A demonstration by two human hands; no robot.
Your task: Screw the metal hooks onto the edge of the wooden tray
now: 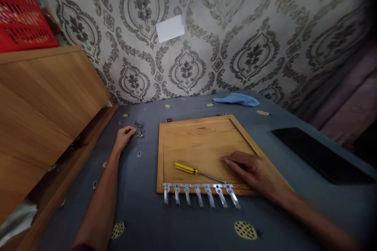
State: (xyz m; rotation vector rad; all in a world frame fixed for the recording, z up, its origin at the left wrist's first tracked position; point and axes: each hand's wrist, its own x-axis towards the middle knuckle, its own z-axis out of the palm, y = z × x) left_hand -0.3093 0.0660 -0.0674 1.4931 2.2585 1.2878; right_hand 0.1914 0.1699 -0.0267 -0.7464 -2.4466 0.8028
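My left hand [124, 137] is at the far left of the cloth, its fingertips pinched together at a small scatter of screws and metal bits [139, 135]. Whether it grips one of them is too small to tell. Over the right side of a framed wooden board [200, 141] is my right hand [250, 168], thumb and fingers closed in a pinch; what they hold, if anything, cannot be made out. A yellow-handled screwdriver [186, 168] lies on the board, its shaft slanting down to the right. Along the near edge runs a row of several metal hooks [198, 194].
The grey pineapple-print cloth [176, 227] lies under everything. A black flat panel [318, 157] is on the right, a blue cloth [237, 99] at the back. Wooden furniture [53, 98] with a red basket [26, 15] borders the left; a patterned wall [188, 66] closes the far side.
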